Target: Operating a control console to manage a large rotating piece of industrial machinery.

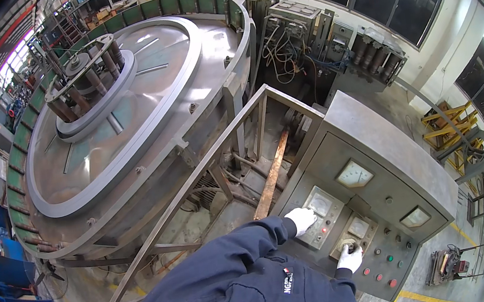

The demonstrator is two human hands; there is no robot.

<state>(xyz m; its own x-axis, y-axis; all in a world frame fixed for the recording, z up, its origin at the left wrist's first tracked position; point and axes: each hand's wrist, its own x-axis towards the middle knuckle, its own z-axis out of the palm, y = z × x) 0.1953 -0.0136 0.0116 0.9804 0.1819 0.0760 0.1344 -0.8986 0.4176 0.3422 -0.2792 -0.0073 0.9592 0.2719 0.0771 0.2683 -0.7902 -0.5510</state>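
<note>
Left hand [302, 219] flat on control panel [376, 194], grasping nothing | right hand [349, 257] clenched round knob [348, 245] | best turned slowly, watching gauge [353, 174]

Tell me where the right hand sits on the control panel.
In the head view, the right hand in a white glove rests on a round knob at the lower middle of the grey control panel, below a small square meter.
</note>
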